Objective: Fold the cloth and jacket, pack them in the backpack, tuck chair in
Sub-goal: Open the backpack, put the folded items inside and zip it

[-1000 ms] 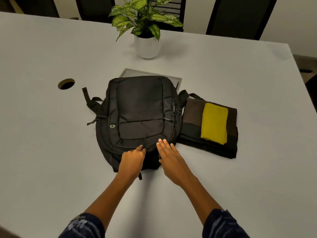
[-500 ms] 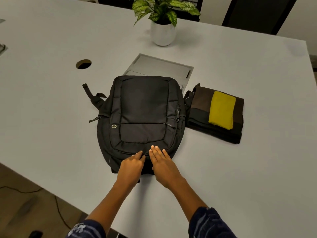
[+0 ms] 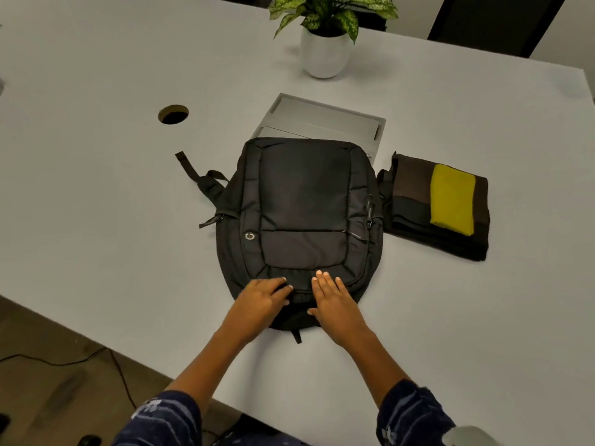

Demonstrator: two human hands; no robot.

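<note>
A black backpack (image 3: 302,217) lies flat on the white table (image 3: 96,175), front face up, with its top end toward me. My left hand (image 3: 260,300) sits on that near end, fingers curled down and thumb pinching into the fabric by the zipper line. My right hand (image 3: 335,300) lies flat beside it on the same end, fingers straight. To the right of the backpack sits a folded dark brown and black jacket (image 3: 415,201), touching the bag's side. A folded yellow cloth (image 3: 452,199) rests on top of the jacket.
A white potted plant (image 3: 325,49) stands behind the backpack. A grey flap panel (image 3: 322,120) lies in the table just beyond the bag, and a round cable hole (image 3: 173,114) is at the left. The table's near edge runs diagonally at lower left, with floor and cables below.
My hands have spread slightly apart on the backpack's near end, and the left fingers have curled in. The view has swung, showing more of the floor at the left.
</note>
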